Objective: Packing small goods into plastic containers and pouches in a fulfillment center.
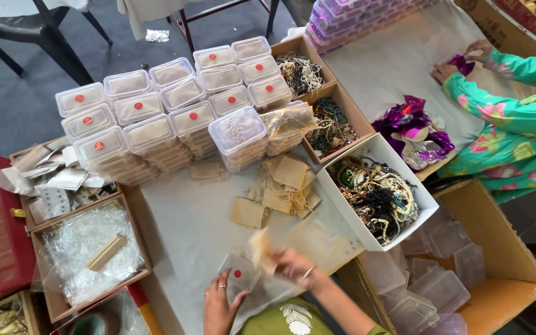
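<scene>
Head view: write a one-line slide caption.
Left hand steadies a clear lidded box while right hand holds a beige pouch.
</scene>
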